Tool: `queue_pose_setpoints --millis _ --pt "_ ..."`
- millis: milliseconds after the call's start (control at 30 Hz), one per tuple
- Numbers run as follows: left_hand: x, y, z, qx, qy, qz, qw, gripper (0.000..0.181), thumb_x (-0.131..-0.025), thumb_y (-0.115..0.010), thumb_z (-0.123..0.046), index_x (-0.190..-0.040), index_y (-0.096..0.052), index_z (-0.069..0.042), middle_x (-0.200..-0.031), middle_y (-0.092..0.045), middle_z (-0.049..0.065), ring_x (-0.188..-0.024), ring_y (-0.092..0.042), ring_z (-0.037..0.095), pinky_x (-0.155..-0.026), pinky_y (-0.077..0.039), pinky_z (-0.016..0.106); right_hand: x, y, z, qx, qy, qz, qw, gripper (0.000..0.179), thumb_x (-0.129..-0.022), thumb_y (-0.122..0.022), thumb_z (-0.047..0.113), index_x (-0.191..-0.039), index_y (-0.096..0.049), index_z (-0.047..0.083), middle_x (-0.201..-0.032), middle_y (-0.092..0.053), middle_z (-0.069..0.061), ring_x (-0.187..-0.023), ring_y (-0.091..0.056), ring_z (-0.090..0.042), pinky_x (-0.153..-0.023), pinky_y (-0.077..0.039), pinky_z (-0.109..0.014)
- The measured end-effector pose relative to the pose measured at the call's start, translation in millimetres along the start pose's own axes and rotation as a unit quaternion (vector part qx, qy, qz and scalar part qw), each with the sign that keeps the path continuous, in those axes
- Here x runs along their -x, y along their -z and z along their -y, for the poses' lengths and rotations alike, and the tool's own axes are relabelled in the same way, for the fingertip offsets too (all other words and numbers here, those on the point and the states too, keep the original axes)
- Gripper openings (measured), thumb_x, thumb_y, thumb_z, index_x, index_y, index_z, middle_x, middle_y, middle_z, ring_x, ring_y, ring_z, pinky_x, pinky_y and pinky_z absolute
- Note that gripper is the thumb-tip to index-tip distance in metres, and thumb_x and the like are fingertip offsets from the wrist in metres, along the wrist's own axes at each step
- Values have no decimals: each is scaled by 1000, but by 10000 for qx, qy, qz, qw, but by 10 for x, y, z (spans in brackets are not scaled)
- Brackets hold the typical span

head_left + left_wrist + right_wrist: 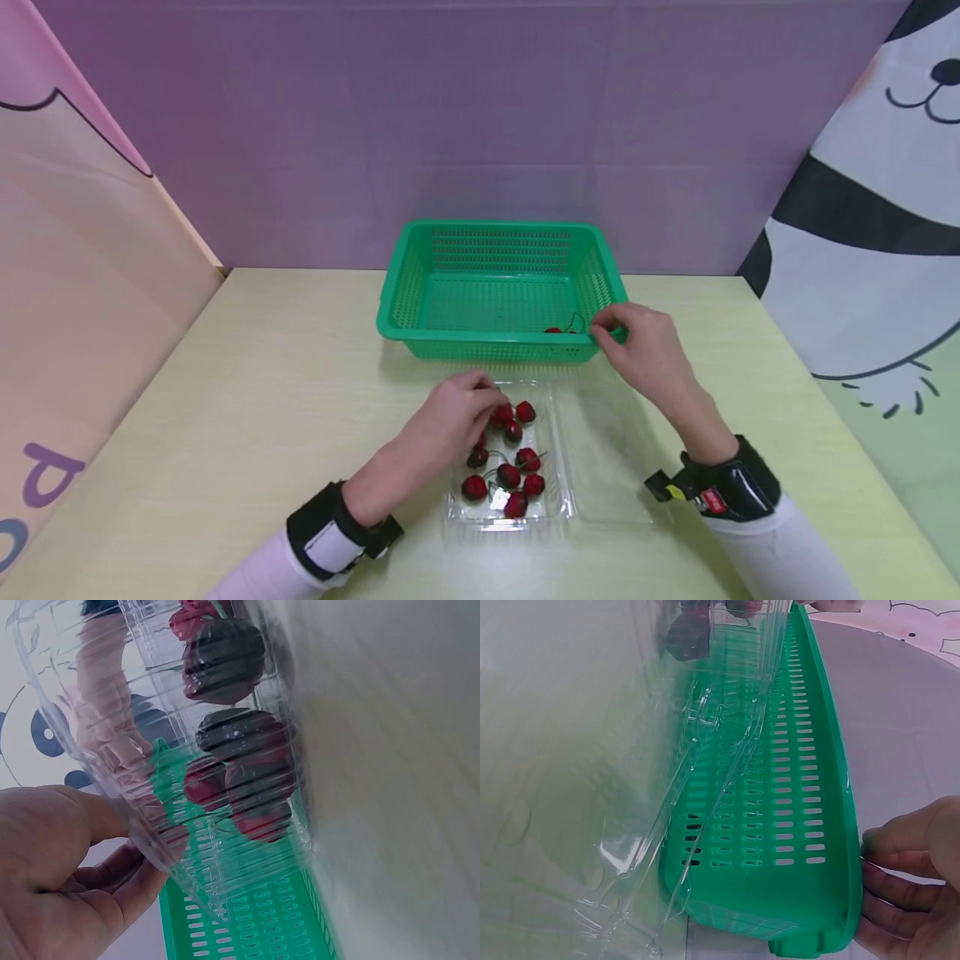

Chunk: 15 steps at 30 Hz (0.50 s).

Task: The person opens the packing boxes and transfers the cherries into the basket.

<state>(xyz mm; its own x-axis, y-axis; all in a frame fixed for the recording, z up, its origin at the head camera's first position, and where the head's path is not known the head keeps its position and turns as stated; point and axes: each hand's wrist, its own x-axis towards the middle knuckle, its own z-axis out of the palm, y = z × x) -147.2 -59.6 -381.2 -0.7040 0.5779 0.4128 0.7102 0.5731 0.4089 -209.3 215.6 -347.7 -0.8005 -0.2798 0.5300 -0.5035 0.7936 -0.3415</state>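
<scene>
My left hand (457,408) reaches over the back left corner of a clear plastic clamshell box (555,467). Its bent fingertips are right by a dark red cherry (501,414); whether they pinch it is hidden. In the left wrist view, the thumb and fingers (97,817) come together behind the box wall, beside several cherries (259,780). My right hand (648,350) is at the front right corner of a green slotted basket (495,335), with loosely bent fingers (900,885) near the rim and no cherry visible in them. Below lies a cherry (553,330) with stems nearby.
Several more cherries (508,477) with thin stems lie in the box. Its transparent lid (611,467) is folded flat to the right. The basket stands behind the box at the rear of the pale table (285,400), close to a purple backdrop (480,125).
</scene>
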Motion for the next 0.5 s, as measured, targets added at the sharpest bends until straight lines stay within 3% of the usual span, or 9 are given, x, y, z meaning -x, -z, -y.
queue_pose_setpoints --millis 500 --pt "-29 32 37 -45 -118 -313 9994 23 -82 -71 13 -99 -74 -2 -96 -61 5 -85 -64 15 -72 -46 10 12 15 -7 -25 74 -91 9999 4 -88 -70 5 -90 -71 2 -83 -67 -3 -75 -66 -22 -67 -47 -33"
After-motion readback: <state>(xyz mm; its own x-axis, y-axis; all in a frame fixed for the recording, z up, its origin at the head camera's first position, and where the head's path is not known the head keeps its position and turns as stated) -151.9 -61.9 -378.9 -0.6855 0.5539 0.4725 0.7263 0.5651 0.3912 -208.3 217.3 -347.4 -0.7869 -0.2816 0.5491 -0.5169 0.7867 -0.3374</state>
